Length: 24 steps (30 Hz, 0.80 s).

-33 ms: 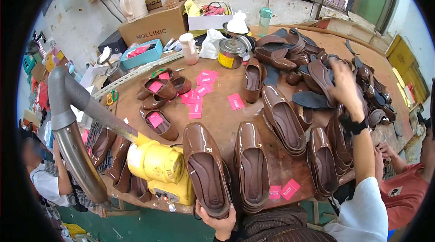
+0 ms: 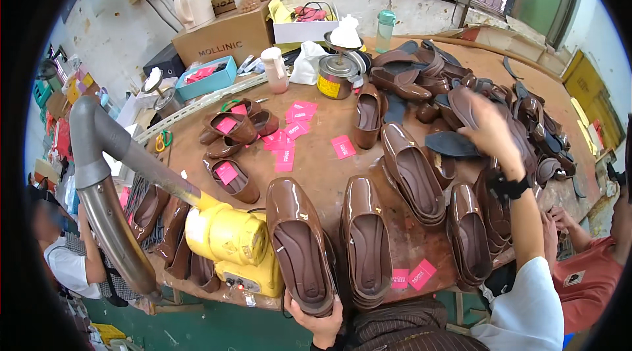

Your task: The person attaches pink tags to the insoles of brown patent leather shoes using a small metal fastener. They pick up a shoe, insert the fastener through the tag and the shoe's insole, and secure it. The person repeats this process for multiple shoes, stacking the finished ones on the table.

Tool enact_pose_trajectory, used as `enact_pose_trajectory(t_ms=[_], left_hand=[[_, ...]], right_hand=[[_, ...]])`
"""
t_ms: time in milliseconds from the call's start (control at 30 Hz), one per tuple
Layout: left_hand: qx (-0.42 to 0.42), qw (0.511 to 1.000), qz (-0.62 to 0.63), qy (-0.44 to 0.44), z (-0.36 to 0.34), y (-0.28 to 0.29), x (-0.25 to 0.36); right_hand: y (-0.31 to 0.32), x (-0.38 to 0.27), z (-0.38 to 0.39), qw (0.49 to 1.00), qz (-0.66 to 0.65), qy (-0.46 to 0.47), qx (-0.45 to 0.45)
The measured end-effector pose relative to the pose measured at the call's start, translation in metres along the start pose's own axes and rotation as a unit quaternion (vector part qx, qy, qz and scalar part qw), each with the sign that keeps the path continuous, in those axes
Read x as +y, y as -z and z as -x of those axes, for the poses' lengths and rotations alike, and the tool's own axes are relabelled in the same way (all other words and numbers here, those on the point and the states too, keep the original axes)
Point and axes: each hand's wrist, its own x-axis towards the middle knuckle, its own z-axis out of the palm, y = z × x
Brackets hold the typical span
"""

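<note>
Brown glossy leather covers the shoe (image 2: 296, 239) in the head view, which lies at the near edge of the worktop (image 2: 313, 167) with its toe toward the far edge. At its heel is the left hand (image 2: 319, 325), its grip closed around the back of the shoe. Just right of that, a second shoe (image 2: 367, 239) lies with its toe the same way, also at the near edge.

Farther right, the right hand (image 2: 492, 130), with a black band (image 2: 508, 186) at the wrist, is over a pile of shoes and insoles (image 2: 428, 78) toward the worktop's right edge. It is blurred; the fingers look spread, but I cannot tell whether its grip has hold of anything. A dark insole (image 2: 453, 144) lies just beside it.

Left of the held shoe, a yellow machine (image 2: 230, 239) with a bent metal pipe (image 2: 151, 163) stands near the left part of the near edge. Pink cards (image 2: 284, 160) are scattered over the middle, some resting on smaller brown shoes (image 2: 240, 128). Toward the far edge are a metal can (image 2: 334, 78) with a yellow label, a green bottle (image 2: 386, 32), a blue tray (image 2: 209, 86) and a cardboard box (image 2: 220, 38). Beyond the right edge is a person in a red shirt (image 2: 592, 278).
</note>
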Motion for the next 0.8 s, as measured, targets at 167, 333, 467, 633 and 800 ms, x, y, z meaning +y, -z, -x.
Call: enact_pose_trajectory(t_ms=[167, 333, 467, 633, 800], left_hand=[[-0.012, 1.0, -0.002, 0.01, -0.001, 0.003, -0.001], [-0.03, 0.999, -0.014, 0.0, -0.017, -0.004, 0.01], [-0.039, 0.998, -0.03, 0.03, -0.036, 0.006, 0.032], [0.0, 1.0, -0.013, -0.006, -0.026, 0.001, 0.027], [-0.019, 0.999, -0.03, 0.024, -0.053, -0.01, 0.029]], right_hand=[[-0.055, -0.111, -0.038, 0.911, -0.249, 0.112, -0.308], [-0.157, -0.159, -0.098, 0.903, -0.195, 0.178, -0.339], [-0.232, -0.211, -0.152, 0.88, -0.136, 0.093, -0.445], [-0.318, -0.235, -0.21, 0.908, -0.127, -0.004, -0.4], [-0.357, -0.262, -0.237, 0.882, -0.196, -0.029, -0.428]])
